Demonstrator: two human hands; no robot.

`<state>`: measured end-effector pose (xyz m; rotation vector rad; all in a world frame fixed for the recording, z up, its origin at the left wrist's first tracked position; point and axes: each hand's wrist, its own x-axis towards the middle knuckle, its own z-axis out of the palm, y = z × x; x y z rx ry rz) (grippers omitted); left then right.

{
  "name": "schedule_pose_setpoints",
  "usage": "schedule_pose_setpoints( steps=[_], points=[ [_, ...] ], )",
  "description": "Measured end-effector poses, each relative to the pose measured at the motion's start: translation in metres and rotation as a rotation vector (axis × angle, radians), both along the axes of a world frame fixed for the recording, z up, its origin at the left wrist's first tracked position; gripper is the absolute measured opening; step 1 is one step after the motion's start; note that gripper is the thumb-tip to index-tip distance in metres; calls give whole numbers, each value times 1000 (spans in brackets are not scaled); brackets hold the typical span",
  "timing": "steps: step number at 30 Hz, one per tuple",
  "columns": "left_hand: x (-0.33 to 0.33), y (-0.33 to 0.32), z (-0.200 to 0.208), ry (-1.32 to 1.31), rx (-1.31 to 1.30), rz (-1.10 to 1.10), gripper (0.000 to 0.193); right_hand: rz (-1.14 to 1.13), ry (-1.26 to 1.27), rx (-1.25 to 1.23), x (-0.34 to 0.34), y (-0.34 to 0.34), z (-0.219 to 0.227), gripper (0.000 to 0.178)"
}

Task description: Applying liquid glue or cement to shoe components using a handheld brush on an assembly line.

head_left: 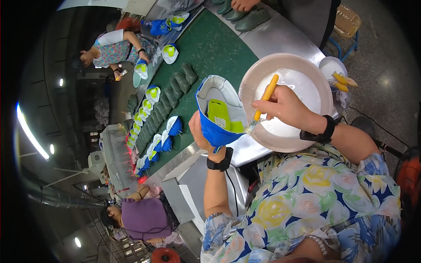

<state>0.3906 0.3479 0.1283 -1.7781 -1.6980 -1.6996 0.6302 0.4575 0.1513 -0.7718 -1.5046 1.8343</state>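
Observation:
My left hand [199, 133] is closed around a blue shoe upper [215, 135] with a pale lining and a lime-green piece inside, its opening facing up. Between the fingers of my right hand [287, 107] is a brush [266, 95] with a yellow handle. Its bristles point down and meet the upper's right edge, or come very close to it. Right beside the upper stands a wide beige basin [322, 103] holding white liquid [298, 85], partly covered by my right hand.
A green conveyor belt [215, 44] carries dark green shoe lasts [164, 105] and rows of blue uppers [167, 143]. A small tub [328, 65] with yellow-handled tools adjoins the basin. One co-worker [114, 48] holds an upper at far left; another [144, 219] sits lower left. A hand [243, 4] touches lasts at the top.

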Motion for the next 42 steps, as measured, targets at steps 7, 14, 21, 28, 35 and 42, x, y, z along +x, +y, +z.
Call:
schedule_pose_setpoints(
  steps=[7,14,21,28,35,42],
  points=[
    [-32,-31,-36,-1379,-782,-221,55,-95,96,584,11,24,0,20],
    [56,-32,-23,-1864,-964,-701,59,146,327,855,-11,11,9,19],
    [36,-48,-47,-1709,-750,-490,62,148,114,841,-19,29,0,23],
    [10,-52,-50,-1647,-597,-475,59,367,-358,521,4,44,19,27],
    [2,-48,-39,-1472,-594,-412,57,147,122,812,-4,37,3,18],
    [-8,-52,-36,-1569,-479,-437,53,360,-68,1069,9,42,6,18]
  ],
)
